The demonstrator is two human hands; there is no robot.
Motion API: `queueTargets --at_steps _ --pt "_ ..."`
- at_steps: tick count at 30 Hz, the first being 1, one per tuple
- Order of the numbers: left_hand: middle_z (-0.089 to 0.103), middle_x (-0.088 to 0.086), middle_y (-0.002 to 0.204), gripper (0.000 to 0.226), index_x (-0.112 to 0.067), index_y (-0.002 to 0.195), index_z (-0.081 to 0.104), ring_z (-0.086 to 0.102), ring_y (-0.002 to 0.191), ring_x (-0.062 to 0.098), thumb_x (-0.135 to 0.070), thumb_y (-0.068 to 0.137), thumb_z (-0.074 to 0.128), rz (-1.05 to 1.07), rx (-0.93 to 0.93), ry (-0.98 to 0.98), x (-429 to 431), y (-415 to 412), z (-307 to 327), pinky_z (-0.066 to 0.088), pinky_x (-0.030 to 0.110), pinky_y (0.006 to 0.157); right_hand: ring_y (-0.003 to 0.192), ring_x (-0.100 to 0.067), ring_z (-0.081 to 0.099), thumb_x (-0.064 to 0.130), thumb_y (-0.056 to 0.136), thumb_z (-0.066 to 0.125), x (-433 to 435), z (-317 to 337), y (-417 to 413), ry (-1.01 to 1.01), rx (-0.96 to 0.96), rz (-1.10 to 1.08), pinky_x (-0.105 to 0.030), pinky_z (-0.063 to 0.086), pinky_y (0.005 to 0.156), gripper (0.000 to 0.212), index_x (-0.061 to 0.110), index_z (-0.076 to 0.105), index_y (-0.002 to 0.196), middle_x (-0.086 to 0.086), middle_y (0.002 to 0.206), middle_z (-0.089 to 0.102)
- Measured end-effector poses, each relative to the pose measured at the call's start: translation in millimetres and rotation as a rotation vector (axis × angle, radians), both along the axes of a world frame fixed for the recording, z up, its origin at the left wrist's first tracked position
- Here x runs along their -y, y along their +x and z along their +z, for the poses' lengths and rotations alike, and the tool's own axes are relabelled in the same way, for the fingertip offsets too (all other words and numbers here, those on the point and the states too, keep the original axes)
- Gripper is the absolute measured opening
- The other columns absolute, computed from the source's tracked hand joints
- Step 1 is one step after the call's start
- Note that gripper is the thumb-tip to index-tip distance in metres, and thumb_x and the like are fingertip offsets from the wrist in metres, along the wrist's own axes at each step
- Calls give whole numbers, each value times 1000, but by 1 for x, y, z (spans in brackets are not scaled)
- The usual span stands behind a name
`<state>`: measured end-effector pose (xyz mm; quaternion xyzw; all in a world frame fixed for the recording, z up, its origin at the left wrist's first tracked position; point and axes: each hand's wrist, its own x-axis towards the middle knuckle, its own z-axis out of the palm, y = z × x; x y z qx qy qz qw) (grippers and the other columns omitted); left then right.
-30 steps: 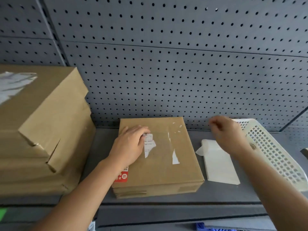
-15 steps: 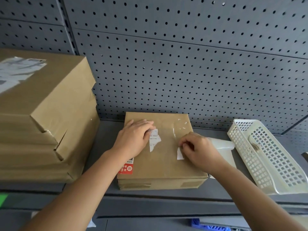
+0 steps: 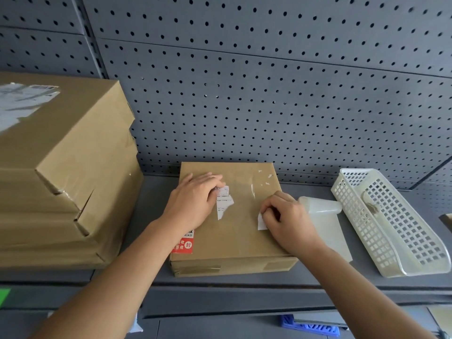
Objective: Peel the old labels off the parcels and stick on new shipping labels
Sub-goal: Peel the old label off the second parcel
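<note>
The left hand (image 3: 193, 199) presses flat-fingered on the parcel (image 3: 239, 243); the right hand (image 3: 287, 222) pinches a label scrap (image 3: 261, 223). A fast pull will likely tear the scrap, leaving residue.

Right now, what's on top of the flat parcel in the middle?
The left hand rests flat, touching a torn label remnant; the right hand pinches a white scrap. Near-left edge: red sticker; far right: paper flecks. Anything under either hand is covered.
</note>
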<state>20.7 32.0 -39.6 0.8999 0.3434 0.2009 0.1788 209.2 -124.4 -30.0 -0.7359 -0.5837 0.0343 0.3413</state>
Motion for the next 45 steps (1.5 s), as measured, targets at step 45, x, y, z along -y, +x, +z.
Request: queueTargets --at_steps 45 --pt "51 -19 146 24 -28 122 64 37 142 2 -27 105 46 -4 -3 12 2 -1 3 20 34 121 74 -13 52 1 80 57 -1 -7 0 53 33 -11 -29 44 65 16 13 66 73 6 78 59"
